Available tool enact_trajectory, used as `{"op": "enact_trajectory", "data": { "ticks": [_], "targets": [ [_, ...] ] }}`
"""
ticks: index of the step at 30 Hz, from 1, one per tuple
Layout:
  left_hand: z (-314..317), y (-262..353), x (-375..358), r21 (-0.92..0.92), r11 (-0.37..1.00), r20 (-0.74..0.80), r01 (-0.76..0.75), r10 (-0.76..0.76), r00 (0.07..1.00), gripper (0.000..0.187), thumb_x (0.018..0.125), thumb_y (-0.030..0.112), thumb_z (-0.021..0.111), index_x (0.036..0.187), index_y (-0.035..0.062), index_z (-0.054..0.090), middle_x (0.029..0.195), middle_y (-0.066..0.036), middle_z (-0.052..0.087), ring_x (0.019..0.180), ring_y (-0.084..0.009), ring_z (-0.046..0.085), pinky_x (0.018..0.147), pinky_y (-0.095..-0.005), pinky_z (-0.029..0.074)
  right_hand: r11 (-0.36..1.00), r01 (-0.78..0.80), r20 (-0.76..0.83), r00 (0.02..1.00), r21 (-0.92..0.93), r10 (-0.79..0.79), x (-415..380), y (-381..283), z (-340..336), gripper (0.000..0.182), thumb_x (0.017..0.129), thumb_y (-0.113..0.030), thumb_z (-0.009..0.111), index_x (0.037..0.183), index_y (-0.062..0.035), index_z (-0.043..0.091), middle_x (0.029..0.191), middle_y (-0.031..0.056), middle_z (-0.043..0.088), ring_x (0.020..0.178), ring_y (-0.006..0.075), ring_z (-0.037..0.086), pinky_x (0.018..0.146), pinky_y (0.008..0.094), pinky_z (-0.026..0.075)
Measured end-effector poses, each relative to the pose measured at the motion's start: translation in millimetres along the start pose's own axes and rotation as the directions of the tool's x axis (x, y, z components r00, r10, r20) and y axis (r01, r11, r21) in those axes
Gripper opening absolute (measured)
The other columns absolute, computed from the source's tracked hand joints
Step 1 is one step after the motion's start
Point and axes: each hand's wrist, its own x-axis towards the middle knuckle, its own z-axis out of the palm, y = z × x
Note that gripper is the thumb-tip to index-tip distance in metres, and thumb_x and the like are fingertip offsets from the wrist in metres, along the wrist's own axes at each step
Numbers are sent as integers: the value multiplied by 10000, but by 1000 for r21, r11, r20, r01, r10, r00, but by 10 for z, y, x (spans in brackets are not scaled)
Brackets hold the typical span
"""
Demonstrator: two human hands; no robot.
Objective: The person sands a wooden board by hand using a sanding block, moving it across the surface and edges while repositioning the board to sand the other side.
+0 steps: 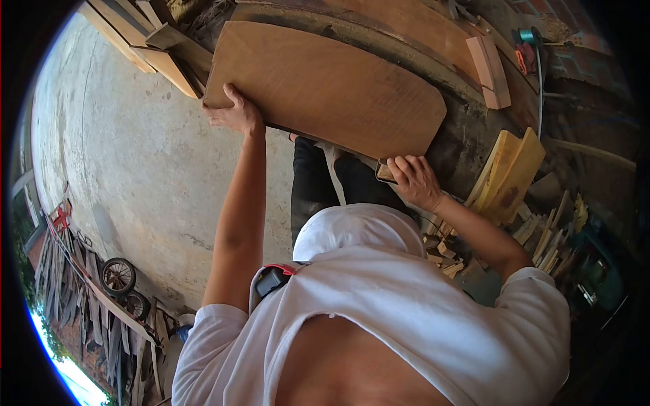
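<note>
A broad brown wooden board (pixel 325 84) with clipped corners at its right end lies in front of me on the workbench. My left hand (pixel 235 116) is closed on its near left corner, thumb over the top face and fingers at the edge. At the near edge toward the right, my right hand (pixel 414 181) is wrapped over a small wooden block (pixel 385 172) with a dark strip around it. The block sits right against the board's edge; its far side is hidden under my fingers.
A reddish wood piece (pixel 489 71) and a teal spool (pixel 530 35) lie at the back right. Yellowish planks (pixel 508 176) and wood offcuts (pixel 447 254) are to the right. Stacked timber (pixel 162 51) stands left of the board, above the concrete floor (pixel 149 162).
</note>
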Motion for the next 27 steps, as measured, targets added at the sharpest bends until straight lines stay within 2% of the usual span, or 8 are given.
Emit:
{"op": "enact_trajectory", "data": {
  "ticks": [8, 9, 11, 14, 16, 19, 25, 27],
  "targets": [
    [-26, 33, 18, -3, 999, 12, 43, -43, 999, 946, 893, 578, 707, 1507, -2, 279, 1321, -318, 375, 1228, -461, 437, 1063, -569, 404, 991, -101, -122, 986, 93, 112, 1644, -605, 389, 419, 941, -136, 545, 1343, -26, 504, 1206, 121, 521, 1017, 274, 550, 870, 420, 480],
    [-15, -16, 15, 55, 998, 22, 27, -29, 999, 983, 882, 592, 713, 1529, 9, 258, 1363, -336, 363, 1245, -469, 438, 1073, -573, 401, 992, -67, -129, 988, 105, 81, 1618, -566, 368, 439, 928, -154, 585, 1340, -26, 502, 1211, 118, 517, 1022, 273, 548, 872, 418, 481],
    [-35, 98, -63, -15, 998, 18, 61, -61, 998, 980, 879, 591, 716, 1522, 7, 264, 1356, -334, 372, 1243, -466, 435, 1072, -572, 397, 991, -46, -129, 990, 123, 62, 1394, -386, 267, 533, 881, -193, 684, 1348, -25, 490, 1223, 112, 508, 1037, 274, 544, 877, 418, 481],
    [-29, 128, -53, -51, 995, 14, 87, -87, 996, 946, 889, 572, 711, 1500, -9, 281, 1325, -313, 388, 1252, -456, 411, 1080, -553, 377, 993, -64, -102, 992, 102, 74, 363, -2, 90, 767, 759, -224, 845, 1391, -19, 462, 1249, 108, 493, 1074, 283, 534, 884, 423, 480],
    [-36, 84, -53, -15, 997, 9, 78, -78, 997, 917, 903, 554, 703, 1484, -24, 293, 1300, -293, 396, 1262, -448, 390, 1089, -536, 360, 995, -72, -65, 995, 70, 77, -178, 221, -41, 790, 746, -193, 852, 1409, -16, 459, 1255, 116, 495, 1073, 296, 537, 891, 431, 476],
    [-42, 69, -32, -24, 1000, -6, 7, -7, 1000, 916, 906, 542, 702, 1483, -36, 287, 1300, -299, 394, 1238, -445, 400, 1081, -538, 364, 992, -104, -72, 991, 67, 109, 51, 169, 10, 785, 732, -180, 864, 1395, -17, 477, 1240, 118, 505, 1054, 305, 543, 888, 431, 475],
    [-52, 159, -48, -47, 998, 12, 44, -44, 999, 941, 909, 549, 697, 1494, -50, 267, 1305, -305, 386, 1234, -445, 397, 1088, -548, 356, 992, -115, -213, 969, 49, 123, 1921, -423, 378, 403, 936, -172, 588, 1303, -14, 536, 1173, 114, 551, 1003, 264, 558, 848, 393, 484],
    [-62, 82, -32, 32, 999, 36, 6, -7, 999, 939, 911, 547, 698, 1500, -41, 263, 1319, -304, 369, 1256, -442, 391, 1086, -554, 367, 995, -83, -186, 978, 57, 92, 1875, -409, 306, 426, 922, -177, 623, 1305, -15, 533, 1179, 112, 541, 1001, 264, 558, 853, 394, 485]
  ]
}}
